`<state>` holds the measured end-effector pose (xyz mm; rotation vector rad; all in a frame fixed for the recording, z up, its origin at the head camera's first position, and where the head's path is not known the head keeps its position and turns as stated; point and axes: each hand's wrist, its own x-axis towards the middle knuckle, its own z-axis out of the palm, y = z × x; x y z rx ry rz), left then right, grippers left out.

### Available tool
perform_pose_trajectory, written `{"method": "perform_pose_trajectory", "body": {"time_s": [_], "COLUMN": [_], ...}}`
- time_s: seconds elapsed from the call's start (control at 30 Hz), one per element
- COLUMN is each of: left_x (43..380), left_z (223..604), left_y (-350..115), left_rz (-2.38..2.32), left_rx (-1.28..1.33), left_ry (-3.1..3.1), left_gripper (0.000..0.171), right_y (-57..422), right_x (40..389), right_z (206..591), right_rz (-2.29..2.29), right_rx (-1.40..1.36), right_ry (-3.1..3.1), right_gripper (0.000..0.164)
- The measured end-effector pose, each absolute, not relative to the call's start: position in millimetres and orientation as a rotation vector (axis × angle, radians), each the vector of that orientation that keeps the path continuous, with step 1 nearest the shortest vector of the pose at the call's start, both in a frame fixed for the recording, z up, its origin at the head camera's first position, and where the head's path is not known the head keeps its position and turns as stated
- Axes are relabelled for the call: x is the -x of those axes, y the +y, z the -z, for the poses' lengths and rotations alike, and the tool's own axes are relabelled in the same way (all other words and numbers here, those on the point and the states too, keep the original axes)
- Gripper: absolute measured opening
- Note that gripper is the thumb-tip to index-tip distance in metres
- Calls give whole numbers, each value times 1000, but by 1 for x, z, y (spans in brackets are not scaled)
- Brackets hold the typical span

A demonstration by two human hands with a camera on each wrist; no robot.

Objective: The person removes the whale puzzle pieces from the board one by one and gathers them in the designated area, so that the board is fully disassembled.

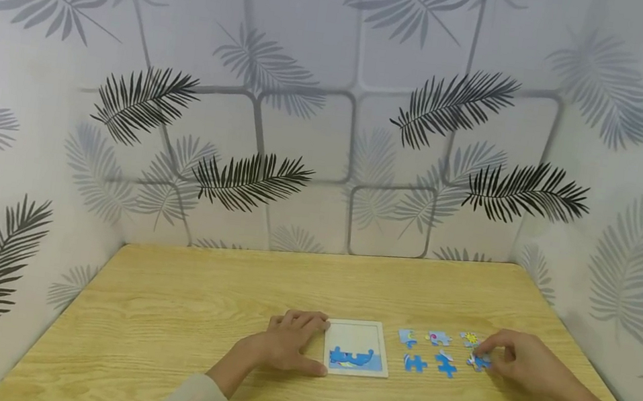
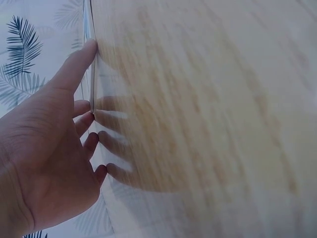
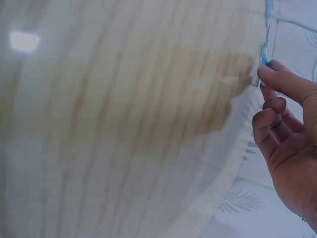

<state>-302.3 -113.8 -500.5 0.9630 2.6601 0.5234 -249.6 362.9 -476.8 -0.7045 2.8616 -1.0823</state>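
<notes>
My left hand (image 1: 292, 342) rests at the left side of a white-framed puzzle board (image 1: 384, 351), thumb at its near corner and fingers by the far one. In the left wrist view the thumb (image 2: 74, 67) lies along the board's thin edge. Blue joined pieces fill the lower part of the board; its upper part shows bare. Over on the right, my right hand (image 1: 525, 364) pinches a blue puzzle piece (image 1: 478, 362) between thumb and index finger, close to the table. The right wrist view shows this piece (image 3: 264, 55) edge-on at the fingertips.
Between board and right hand lie several loose pieces in two rows, among them a sun piece (image 1: 469, 338), a piece with a pink swirl (image 1: 439, 338) and a blue piece (image 1: 414, 363). The wooden table (image 1: 211, 294) meets leaf-patterned walls (image 1: 307, 124) at its back and sides.
</notes>
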Motion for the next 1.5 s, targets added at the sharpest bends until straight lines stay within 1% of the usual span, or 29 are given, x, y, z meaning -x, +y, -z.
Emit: {"method": "perform_pose_trajectory", "body": {"time_s": [0.13,0.23,0.33,0.53,0.67,0.93,1.2,1.5], "left_x": [302,303,303,301,300,301,301,303], "left_z": [500,501,500,498,497,499,499,501], "left_y": [-115,-115,-114,-113,-113,-111,-111,-110], "left_rz": [-519,-520,-529,-519,-511,-497,-495,-465], "left_rx": [-962,-964,-967,-970,-970,-960,-956,-949], "left_ry": [2667,2675,2675,2669,2675,2675,2677,2706], "left_gripper": [86,85,84,85,84,84,85,85], "right_y": [364,363,362,352,332,281,235,193], "right_x": [249,249,249,250,254,265,277,277], "right_z": [478,477,475,470,466,456,462,464], "right_rz": [1097,1084,1077,1061,1075,1190,1206,1220], "right_rx": [788,843,846,855,855,941,974,975], "right_ry": [2819,2823,2807,2875,2864,2727,2633,2526], "right_gripper": [32,30,29,35,38,39,40,40]}}
